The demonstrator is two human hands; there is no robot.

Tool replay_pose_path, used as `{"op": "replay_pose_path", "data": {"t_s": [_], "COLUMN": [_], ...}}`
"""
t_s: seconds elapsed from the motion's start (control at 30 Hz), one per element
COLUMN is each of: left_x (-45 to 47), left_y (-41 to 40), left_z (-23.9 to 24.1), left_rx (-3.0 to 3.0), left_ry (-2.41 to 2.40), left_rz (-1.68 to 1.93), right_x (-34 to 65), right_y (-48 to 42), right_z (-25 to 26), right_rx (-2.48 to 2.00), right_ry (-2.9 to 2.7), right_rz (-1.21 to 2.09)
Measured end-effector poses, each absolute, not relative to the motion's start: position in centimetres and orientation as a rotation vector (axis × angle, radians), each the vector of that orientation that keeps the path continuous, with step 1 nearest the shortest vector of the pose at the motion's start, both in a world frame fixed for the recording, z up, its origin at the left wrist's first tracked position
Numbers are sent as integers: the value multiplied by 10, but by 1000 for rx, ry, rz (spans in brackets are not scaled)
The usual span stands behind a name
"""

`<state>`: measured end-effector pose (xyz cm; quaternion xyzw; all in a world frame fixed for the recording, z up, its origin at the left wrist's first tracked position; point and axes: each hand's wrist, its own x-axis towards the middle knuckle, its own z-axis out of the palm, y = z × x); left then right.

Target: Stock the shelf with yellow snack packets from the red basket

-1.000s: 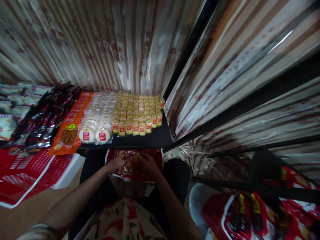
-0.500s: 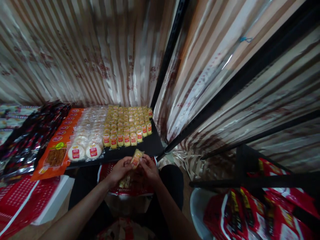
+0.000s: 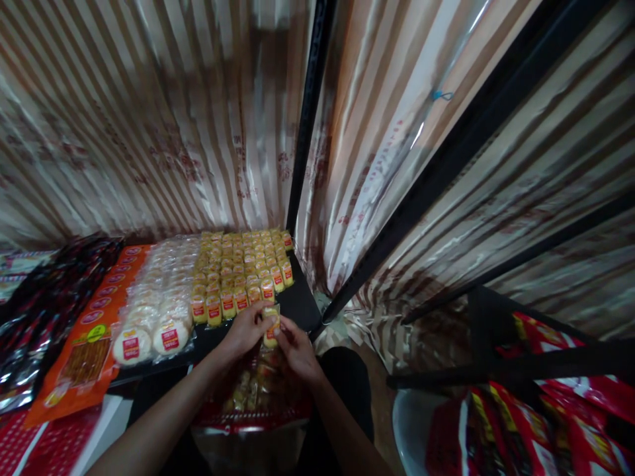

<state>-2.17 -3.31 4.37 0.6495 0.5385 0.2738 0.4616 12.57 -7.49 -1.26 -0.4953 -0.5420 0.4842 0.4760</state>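
Observation:
My left hand (image 3: 245, 328) and my right hand (image 3: 294, 345) both pinch one small yellow wrapped cake packet (image 3: 270, 327) with a red label. They hold it just above the front edge of a black shelf (image 3: 297, 301), next to the front row of several matching yellow packets (image 3: 241, 271). Below my hands a red basket (image 3: 258, 396) on my lap holds more of the same packets.
On the shelf, left of the yellow packets, lie round white cakes in clear wrap (image 3: 153, 317), orange snack packs (image 3: 86, 330) and dark foil packs (image 3: 40, 311). A striped curtain (image 3: 173, 119) hangs behind. Black rack bars (image 3: 446, 158) and red bags (image 3: 520, 423) stand at the right.
My hands lifted a yellow packet out of the red basket and carried it up and forward to the shelf's front edge. The view tilted upward.

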Motion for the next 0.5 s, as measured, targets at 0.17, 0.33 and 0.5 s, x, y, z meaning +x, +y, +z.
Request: {"op": "replay_pose_path", "data": {"t_s": [0.17,0.33,0.5], "left_x": [-14,-6,7], "left_y": [-5,35,81], "left_z": [60,81,95], "left_rx": [1617,1607,1691], "left_ry": [1321,1388,1456], "left_rz": [803,937,1112], "right_x": [134,140,137], "right_y": [-38,20,57], "right_z": [-10,-5,-4], "right_rx": [-1356,-1568,-1651], "right_ry": [-1259,-1265,-1252], "right_rz": [897,744,791]}}
